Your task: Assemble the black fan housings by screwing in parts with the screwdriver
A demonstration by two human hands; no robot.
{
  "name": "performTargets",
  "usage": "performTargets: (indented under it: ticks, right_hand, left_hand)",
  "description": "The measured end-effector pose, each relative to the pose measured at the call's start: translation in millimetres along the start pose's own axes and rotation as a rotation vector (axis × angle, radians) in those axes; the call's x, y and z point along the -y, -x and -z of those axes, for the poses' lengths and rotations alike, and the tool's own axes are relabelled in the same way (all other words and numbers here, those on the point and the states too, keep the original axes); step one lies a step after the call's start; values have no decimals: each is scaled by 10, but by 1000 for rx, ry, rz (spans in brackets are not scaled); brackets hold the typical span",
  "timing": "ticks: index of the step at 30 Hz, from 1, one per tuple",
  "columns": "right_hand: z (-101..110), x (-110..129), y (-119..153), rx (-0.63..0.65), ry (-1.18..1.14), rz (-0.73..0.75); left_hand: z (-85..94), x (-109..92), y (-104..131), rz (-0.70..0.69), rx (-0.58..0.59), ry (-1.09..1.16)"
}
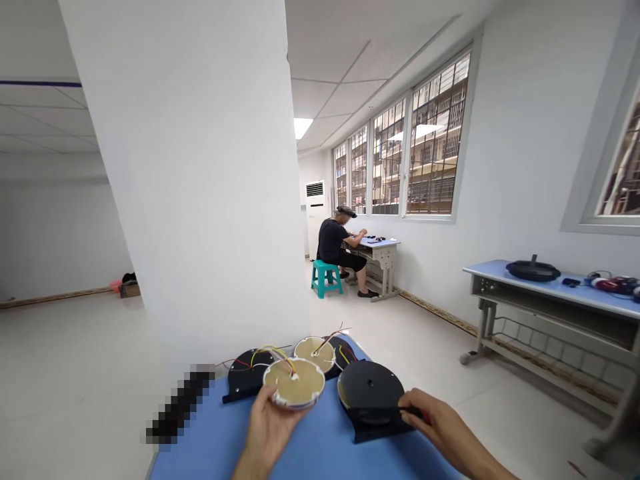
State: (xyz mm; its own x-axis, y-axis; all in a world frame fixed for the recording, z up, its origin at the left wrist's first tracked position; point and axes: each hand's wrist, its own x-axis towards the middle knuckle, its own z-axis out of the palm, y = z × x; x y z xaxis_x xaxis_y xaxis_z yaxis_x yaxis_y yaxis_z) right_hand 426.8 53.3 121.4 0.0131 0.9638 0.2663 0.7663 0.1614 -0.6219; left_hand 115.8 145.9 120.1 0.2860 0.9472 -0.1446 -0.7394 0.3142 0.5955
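Note:
My left hand (270,427) holds up a round disc (300,385) with a gold-tan face, a white notched rim and coloured wires at its centre. The fingers of my right hand (430,413) are closed on a dark tool with a red part (426,417); its exact kind is hard to make out. That hand is right beside a black round plate on a bent bracket (371,387), standing on the blue table (310,460). Behind my left hand are another black bracket piece (247,373) and a second gold-faced disc (320,347) with wires.
A white pillar (200,167) rises just past the table. A blurred black object (183,407) is at the left edge. At right stands another desk (480,268) with a black round item (533,269). Farther off, a person (333,239) sits on a green stool (326,277).

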Motion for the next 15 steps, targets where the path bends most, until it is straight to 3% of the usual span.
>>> performTargets:
  ticks: [2,5,10,15]
  right_hand:
    - [-59,-59,-35,4,63,32]
    - [-141,-146,-83,-3,108,55]
    - [-256,-234,-138,-10,113,40]
    - [-310,-199,-109,-16,49,22]
  left_hand:
    - [-261,60,-321,-14,-112,-10]
    - [-439,235,-749,-36,-207,-56]
    - [-407,534,-1171,-54,-253,-280]
    - [-288,575,-1274,-49,-228,-697]
